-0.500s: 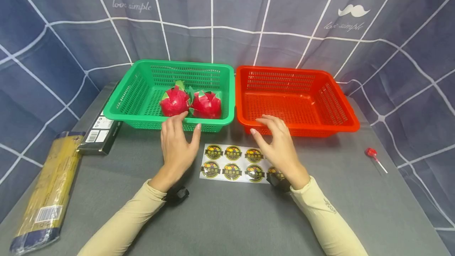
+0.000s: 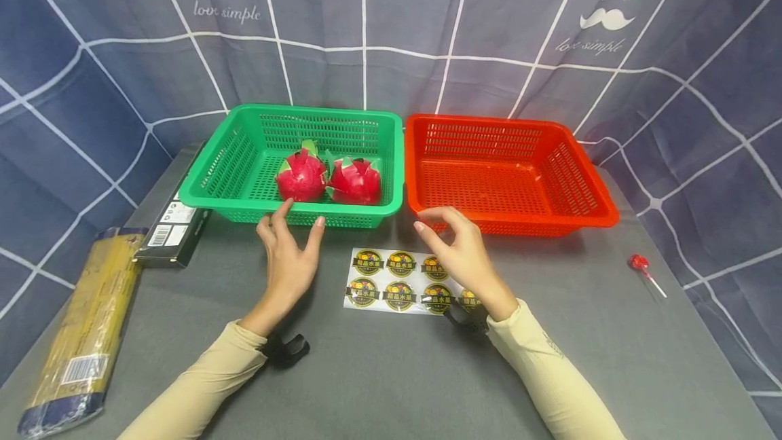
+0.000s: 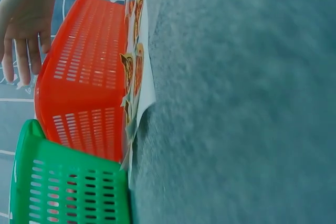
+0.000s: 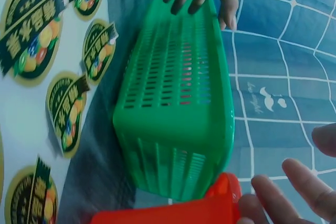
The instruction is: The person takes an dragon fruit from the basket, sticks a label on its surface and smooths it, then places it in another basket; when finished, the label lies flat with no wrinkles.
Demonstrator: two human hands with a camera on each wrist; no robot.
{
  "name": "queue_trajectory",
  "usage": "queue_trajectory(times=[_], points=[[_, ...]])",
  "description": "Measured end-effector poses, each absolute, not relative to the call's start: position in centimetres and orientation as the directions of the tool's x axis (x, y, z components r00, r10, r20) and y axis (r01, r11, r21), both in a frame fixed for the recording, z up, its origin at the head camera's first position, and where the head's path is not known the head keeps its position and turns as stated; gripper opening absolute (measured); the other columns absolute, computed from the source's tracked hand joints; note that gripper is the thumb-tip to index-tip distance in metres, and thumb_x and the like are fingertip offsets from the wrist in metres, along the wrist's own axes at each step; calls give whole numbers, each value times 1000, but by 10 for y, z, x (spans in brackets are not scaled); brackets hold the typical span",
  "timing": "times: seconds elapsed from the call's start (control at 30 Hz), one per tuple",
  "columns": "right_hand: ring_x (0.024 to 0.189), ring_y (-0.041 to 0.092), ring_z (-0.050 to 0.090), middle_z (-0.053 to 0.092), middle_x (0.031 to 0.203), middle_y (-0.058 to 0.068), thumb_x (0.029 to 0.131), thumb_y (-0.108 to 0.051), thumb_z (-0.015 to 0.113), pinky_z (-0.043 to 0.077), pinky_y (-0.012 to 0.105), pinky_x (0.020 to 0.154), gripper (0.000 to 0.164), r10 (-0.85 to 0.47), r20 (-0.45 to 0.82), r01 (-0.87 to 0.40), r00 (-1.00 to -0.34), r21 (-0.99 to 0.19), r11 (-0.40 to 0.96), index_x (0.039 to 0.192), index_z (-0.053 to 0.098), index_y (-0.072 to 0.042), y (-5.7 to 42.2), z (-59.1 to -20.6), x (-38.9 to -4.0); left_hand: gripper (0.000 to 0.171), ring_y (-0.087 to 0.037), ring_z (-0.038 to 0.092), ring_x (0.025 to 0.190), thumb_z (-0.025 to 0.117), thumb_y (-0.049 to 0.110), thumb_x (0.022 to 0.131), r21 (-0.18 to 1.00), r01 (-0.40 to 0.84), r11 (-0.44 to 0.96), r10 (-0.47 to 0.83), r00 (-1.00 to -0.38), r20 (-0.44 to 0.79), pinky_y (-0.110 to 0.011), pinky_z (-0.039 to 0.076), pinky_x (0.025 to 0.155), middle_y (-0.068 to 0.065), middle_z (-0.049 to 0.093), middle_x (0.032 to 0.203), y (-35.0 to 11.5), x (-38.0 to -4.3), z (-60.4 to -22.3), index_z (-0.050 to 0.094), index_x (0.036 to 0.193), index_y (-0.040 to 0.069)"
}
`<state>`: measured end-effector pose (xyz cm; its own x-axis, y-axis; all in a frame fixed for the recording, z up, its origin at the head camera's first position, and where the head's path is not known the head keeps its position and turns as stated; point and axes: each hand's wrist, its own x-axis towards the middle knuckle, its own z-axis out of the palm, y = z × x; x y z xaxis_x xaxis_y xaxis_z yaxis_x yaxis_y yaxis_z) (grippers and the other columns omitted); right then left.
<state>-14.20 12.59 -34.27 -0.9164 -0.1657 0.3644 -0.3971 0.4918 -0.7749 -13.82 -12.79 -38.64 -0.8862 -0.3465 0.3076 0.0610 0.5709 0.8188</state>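
My left hand (image 2: pixel 287 267) hovers at the front rim of the green basket (image 2: pixel 244 208), fingers relaxed and apart, holding nothing. Inside that basket lie two red dragon fruits, one on the left (image 2: pixel 302 176) and one on the right (image 2: pixel 356 182), both with green-tipped scales. My right hand (image 2: pixel 464 253) is by the front left corner of the red basket (image 2: pixel 550 221), thumb and fingers spread and holding nothing. Under and beside the right hand is a white sheet of round black-and-gold stickers (image 2: pixel 400 280); the hand and wrist cover part of it. In the right wrist view some sticker edges (image 4: pixel 68 111) lift off the sheet.
A yellow packet with blue ends (image 2: pixel 85 331) and a black box (image 2: pixel 171 236) lie at the left. A red lollipop (image 2: pixel 639 263) lies at the far right. Behind the baskets hangs a blue checked curtain (image 2: pixel 403 12).
My left hand has drawn back left and down from the green basket's rim. The right hand has shifted a little left. Baskets, fruits and stickers stay where they were.
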Motion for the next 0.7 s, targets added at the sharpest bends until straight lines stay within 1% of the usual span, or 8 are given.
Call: queue_trajectory(times=[0.13, 0.23, 0.37, 0.43, 0.53, 0.63, 0.7], points=[[86, 12, 60, 66, 100, 0, 86, -26, 62, 49, 33, 74, 24, -200, 310, -368, -929, -815, 448, 105, 64, -13, 120, -344, -147, 71, -41, 14, 136, 58, 49, 82, 844, 22, 535, -380, -886, 264, -56, 21, 106, -22, -3, 147, -121, -141, -385, 24, 135, 17], [88, 12, 61, 67, 100, 1, 86, -26, 61, 49, 33, 78, 24, -231, 288, -363, -929, -831, 422, 105, 63, -12, 115, -345, -151, 78, -40, 8, 138, 57, 54, 80, 860, -5, 509, -411, -880, 238, -55, 18, 108, -21, -10, 148, -115, -145, -385, 18, 136, 16], [89, 14, 62, 67, 101, 3, 86, -26, 61, 49, 34, 81, 25, -265, 263, -350, -928, -860, 370, 105, 63, -11, 107, -343, -156, 87, -35, -2, 140, 57, 57, 79, 869, -24, 495, -458, -857, 237, -51, 13, 111, -22, -12, 149, -110, -150, -385, 11, 141, 16], [91, 14, 63, 67, 101, 3, 86, -26, 61, 49, 33, 83, 26, -273, 252, -339, -928, -875, 345, 106, 62, -9, 102, -341, -159, 89, -32, -4, 140, 57, 58, 78, 873, -20, 487, -480, -841, 248, -50, 12, 112, -22, -13, 149, -109, -152, -387, 10, 142, 17], [94, 13, 63, 66, 102, 3, 86, -25, 61, 48, 30, 87, 24, -284, 244, -329, -927, -892, 309, 105, 63, -10, 95, -337, -163, 90, -29, -7, 140, 58, 58, 77, 883, -5, 470, -503, -823, 264, -47, 12, 113, -22, -15, 149, -109, -155, -388, 10, 141, 17], [97, 14, 62, 66, 103, 6, 86, -23, 61, 48, 29, 89, 26, -305, 246, -326, -920, -912, 249, 107, 61, -7, 89, -334, -171, 89, -27, -8, 141, 59, 58, 76, 892, 2, 452, -511, -819, 261, -47, 14, 112, -20, -17, 149, -109, -157, -389, 11, 140, 19], [98, 17, 62, 65, 104, 9, 87, -20, 60, 49, 31, 87, 26, -317, 252, -325, -914, -924, 201, 108, 60, -4, 85, -332, -177, 89, -27, -8, 141, 59, 58, 76, 892, 6, 453, -508, -820, 264, -47, 15, 112, -20, -16, 149, -109, -158, -389, 12, 140, 19]])
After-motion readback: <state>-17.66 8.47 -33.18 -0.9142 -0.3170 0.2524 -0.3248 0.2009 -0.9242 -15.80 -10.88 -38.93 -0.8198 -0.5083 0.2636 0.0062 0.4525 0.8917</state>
